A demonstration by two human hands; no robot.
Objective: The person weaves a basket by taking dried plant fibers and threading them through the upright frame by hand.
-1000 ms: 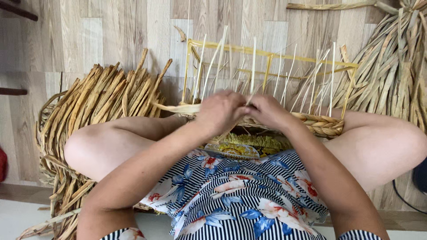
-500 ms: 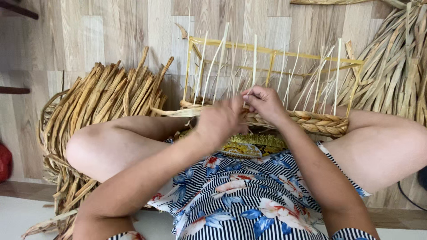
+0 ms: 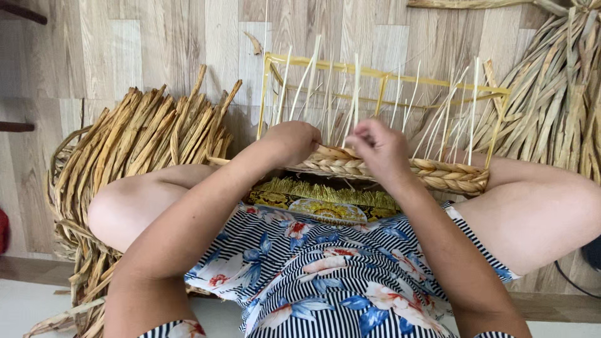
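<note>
A half-woven basket (image 3: 438,174) rests between my knees, with a braided straw rim, pale upright stakes and a yellow wire frame (image 3: 382,76). My left hand (image 3: 293,141) is closed on the straw weave at the near rim, left of centre. My right hand (image 3: 379,150) pinches one pale upright stake (image 3: 355,94) just above the braid. The two hands are a short gap apart. Part of the braid lies hidden under them.
A big bundle of dried straw (image 3: 144,144) lies on the wooden floor at my left knee. Another straw pile (image 3: 557,94) leans at the right. A yellow patterned cushion (image 3: 325,206) sits under the basket. A dark cable (image 3: 573,285) runs at the lower right.
Both hands have moved apart along the rim: the left slid left, the right shifted right and took hold of an upright stake. The view has tilted slightly downward.
</note>
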